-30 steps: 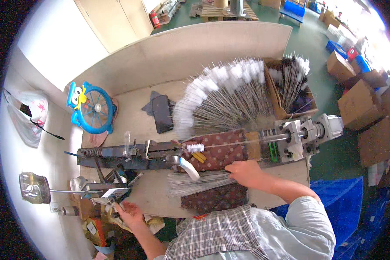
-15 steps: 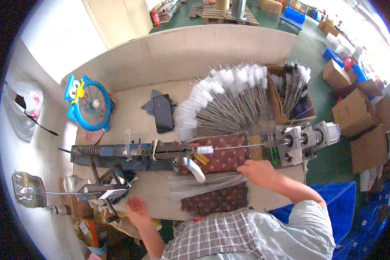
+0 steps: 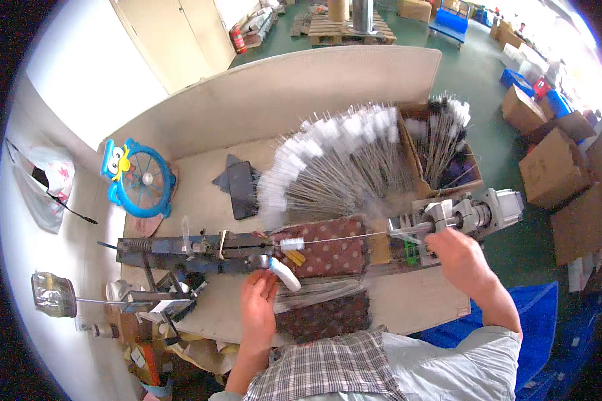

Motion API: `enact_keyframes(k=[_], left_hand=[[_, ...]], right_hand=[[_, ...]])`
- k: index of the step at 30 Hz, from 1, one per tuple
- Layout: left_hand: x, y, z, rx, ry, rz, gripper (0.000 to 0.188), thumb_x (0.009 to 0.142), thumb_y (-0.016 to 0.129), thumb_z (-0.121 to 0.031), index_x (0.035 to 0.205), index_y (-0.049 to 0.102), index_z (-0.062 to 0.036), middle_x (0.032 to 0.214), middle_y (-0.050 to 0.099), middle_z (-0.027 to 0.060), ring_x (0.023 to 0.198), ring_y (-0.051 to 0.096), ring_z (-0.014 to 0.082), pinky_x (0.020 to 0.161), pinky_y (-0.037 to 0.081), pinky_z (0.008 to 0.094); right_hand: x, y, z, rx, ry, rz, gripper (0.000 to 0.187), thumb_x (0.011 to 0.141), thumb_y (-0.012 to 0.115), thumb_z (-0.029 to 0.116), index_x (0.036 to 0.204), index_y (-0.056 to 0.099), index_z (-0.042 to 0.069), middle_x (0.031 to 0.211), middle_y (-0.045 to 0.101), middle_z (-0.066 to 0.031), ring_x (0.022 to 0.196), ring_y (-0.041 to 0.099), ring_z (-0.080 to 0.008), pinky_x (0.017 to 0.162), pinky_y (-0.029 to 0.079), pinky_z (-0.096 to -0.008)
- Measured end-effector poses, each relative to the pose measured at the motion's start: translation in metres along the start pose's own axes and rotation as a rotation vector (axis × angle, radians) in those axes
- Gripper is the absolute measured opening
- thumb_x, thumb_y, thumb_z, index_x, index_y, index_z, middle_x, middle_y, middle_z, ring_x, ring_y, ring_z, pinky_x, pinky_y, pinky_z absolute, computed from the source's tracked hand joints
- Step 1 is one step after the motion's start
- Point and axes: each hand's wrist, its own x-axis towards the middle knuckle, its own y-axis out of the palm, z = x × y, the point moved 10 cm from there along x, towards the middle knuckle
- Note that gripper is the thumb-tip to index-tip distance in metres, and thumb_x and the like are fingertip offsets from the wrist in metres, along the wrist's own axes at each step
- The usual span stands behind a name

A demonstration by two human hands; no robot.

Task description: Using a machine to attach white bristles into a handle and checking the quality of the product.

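Note:
A brush with white bristles lies along the bench machine, its long wire stem reaching right to the metal spindle. My right hand is at the near side of that spindle, fingers curled together; what they grip is hidden. My left hand is beside the white lever handle, fingers stretched up toward it; I cannot tell whether they touch. Below the machine, a bundle of bare wires rests near a dark dotted cloth.
Many white-tipped brushes fan out behind the machine, next to a cardboard box of brushes. A phone and a blue toy-like fan stand at the left. The clamp block and a lower arm mechanism occupy the left side.
My right hand has moved right, from the wire bundle to the spindle. My left hand has come right and up to the lever handle. The view has shifted slightly.

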Motion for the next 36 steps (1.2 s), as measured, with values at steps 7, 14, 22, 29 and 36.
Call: enact_keyframes(k=[7,14,22,29,36], left_hand=[[0.004,0.052,0.045,0.102,-0.348,-0.04,0.02,0.088,0.053,-0.024,0.092,0.052,-0.0053,0.084,0.054,0.0069,0.08,0.054,0.0188,0.074,0.044,0.0337],[-0.037,0.09,-0.052,-0.924,-0.7,0.455,0.051,0.091,0.035,-0.052,0.095,0.053,-0.004,0.06,0.048,0.003,0.05,0.044,0.0114,0.052,0.038,0.0293],[-0.016,0.063,-0.035,-0.544,-0.497,0.313,0.056,0.089,0.034,-0.054,0.083,0.062,-0.005,0.054,0.05,0.0036,0.045,0.042,0.0125,0.046,0.035,0.027],[-0.014,0.052,-0.033,-0.519,-0.403,0.224,0.054,0.09,0.035,-0.052,0.084,0.063,-0.0058,0.057,0.054,0.0031,0.046,0.046,0.0128,0.047,0.037,0.0262],[-0.016,0.049,-0.037,-0.496,-0.332,0.2,0.045,0.09,0.04,-0.045,0.088,0.061,-0.0049,0.061,0.053,0.0021,0.051,0.047,0.0121,0.051,0.041,0.027]], right_hand=[[0.078,0.04,0.034,0.4,-0.199,0.111,0.013,0.076,0.063,0.013,0.086,0.065,0.005,0.086,0.063,-0.0081,0.08,0.06,-0.0282,0.072,0.048,-0.0358],[0.121,0.076,0.009,0.327,-0.05,0.378,0.021,0.075,0.059,0.027,0.087,0.067,0.012,0.08,0.065,-0.0089,0.075,0.062,-0.0278,0.071,0.049,-0.0364],[0.146,0.095,-0.048,0.256,0.368,0.424,0.019,0.073,0.062,0.027,0.081,0.068,0.011,0.069,0.063,-0.0129,0.068,0.063,-0.0285,0.064,0.049,-0.0392],[0.106,0.074,-0.026,0.148,0.134,0.415,0.02,0.075,0.064,0.029,0.086,0.07,0.013,0.078,0.066,-0.0075,0.072,0.062,-0.0259,0.065,0.049,-0.034],[0.102,0.057,-0.011,0.266,0.037,0.316,0.019,0.074,0.064,0.03,0.084,0.071,0.016,0.074,0.066,-0.0059,0.067,0.062,-0.0227,0.062,0.049,-0.031]])
